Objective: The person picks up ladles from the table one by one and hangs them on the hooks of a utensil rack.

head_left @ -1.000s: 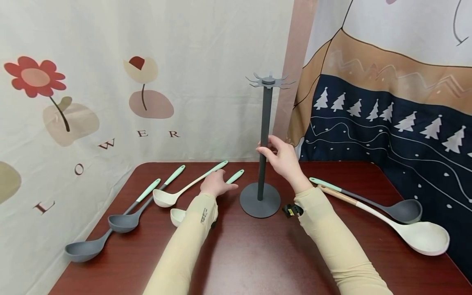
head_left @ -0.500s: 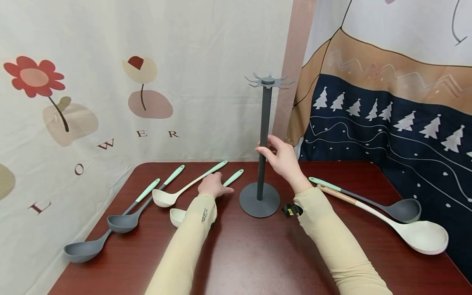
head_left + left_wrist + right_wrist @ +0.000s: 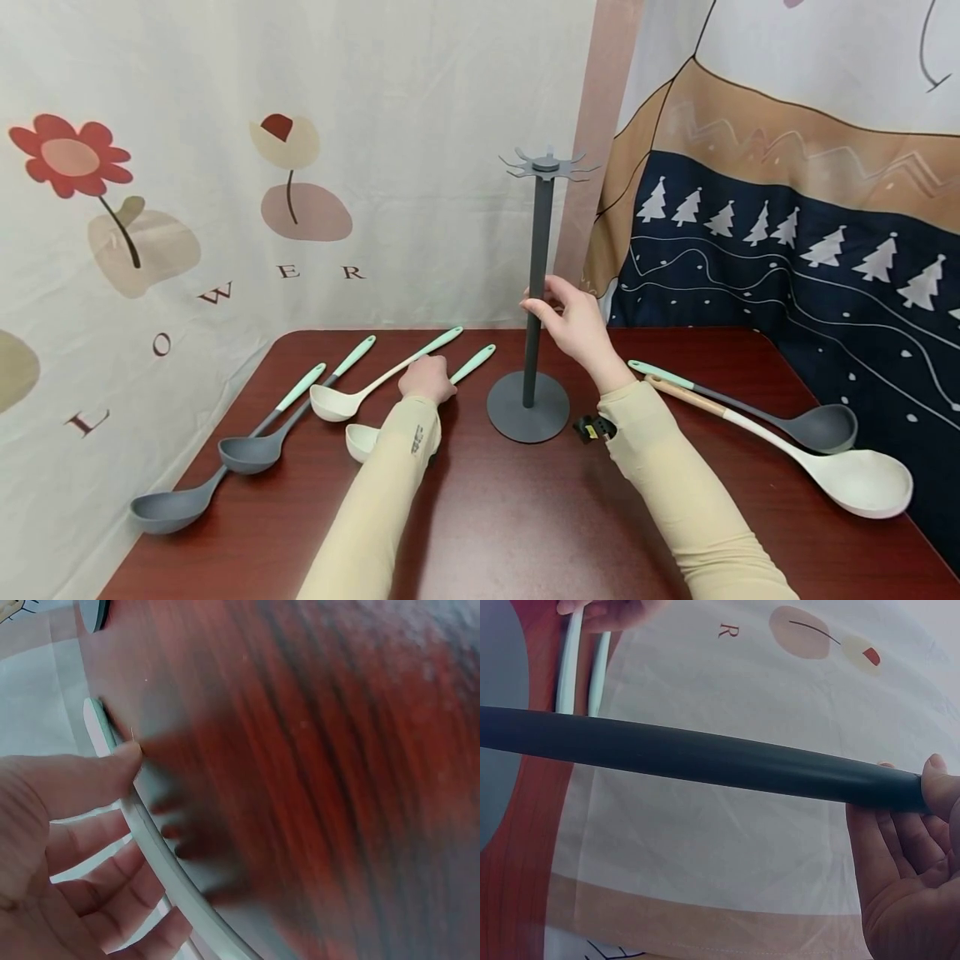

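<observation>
My left hand [image 3: 427, 379] grips a white ladle [image 3: 361, 442] with a mint-green handle, which lies on the table. In the left wrist view, my thumb and fingers are about its handle [image 3: 171, 870]; the forearm hides part of the ladle in the head view. My right hand [image 3: 579, 323] holds the post of a dark grey utensil stand [image 3: 535, 350] at mid-height. It stands upright on a round base, with several bare hooks at the top. The right wrist view shows thumb and fingers around the post [image 3: 705, 759].
Left of my left hand lie another white ladle [image 3: 334, 405] and two grey ladles, one with its bowl [image 3: 251, 455] over the other's [image 3: 174, 510] handle. At right lie a dark grey ladle [image 3: 825, 428] and a large white ladle [image 3: 866, 485]. Curtains hang behind the table [image 3: 525, 533].
My left hand has drawn slightly left and down along the handle, and its spread thumb has closed in on the ladle. The right hand and the stand have stayed put.
</observation>
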The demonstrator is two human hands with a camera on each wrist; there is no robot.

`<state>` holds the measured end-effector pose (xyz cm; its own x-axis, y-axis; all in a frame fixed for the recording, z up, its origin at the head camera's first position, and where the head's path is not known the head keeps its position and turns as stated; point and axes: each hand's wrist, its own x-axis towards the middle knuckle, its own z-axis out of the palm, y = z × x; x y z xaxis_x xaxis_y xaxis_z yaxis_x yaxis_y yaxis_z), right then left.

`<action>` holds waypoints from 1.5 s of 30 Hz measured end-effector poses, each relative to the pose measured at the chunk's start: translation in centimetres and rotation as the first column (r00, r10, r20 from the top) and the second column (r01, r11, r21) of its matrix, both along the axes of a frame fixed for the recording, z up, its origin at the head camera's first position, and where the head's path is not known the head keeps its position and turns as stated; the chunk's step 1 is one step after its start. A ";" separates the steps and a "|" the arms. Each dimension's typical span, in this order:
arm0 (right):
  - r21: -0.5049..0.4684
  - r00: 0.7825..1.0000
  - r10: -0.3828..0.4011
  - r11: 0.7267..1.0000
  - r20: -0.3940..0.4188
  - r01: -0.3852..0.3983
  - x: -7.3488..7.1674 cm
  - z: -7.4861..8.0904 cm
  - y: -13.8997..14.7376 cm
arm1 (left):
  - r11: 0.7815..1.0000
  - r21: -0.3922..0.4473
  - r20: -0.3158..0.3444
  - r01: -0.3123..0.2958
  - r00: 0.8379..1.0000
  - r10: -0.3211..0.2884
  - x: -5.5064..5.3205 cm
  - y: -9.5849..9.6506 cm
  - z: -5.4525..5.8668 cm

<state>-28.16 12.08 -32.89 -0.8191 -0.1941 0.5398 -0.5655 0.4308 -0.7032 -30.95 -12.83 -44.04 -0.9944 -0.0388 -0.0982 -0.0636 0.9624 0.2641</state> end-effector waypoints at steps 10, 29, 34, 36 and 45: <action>-0.010 1.000 0.005 1.000 -0.005 -0.005 0.0 0.0 0.0 | 0.999 0.038 -0.014 0.033 0.999 -0.033 0.4 0.2 0.3; 0.000 1.000 0.000 1.000 0.011 0.001 0.2 0.2 -0.1 | 0.993 0.106 -0.043 0.060 0.998 -0.055 0.9 0.3 0.4; 0.000 1.000 0.002 1.000 0.008 -0.002 0.2 0.2 -0.1 | 0.989 0.122 -0.078 0.080 0.994 -0.070 0.9 0.3 0.8; -0.001 1.000 0.003 1.000 0.007 -0.003 0.2 0.2 -0.1 | 0.987 0.135 -0.089 0.087 0.993 -0.075 0.9 0.5 1.0; -0.004 1.000 0.002 1.000 0.003 -0.002 0.3 0.1 -0.1 | 0.972 0.209 -0.139 0.105 0.987 -0.077 1.4 0.9 2.2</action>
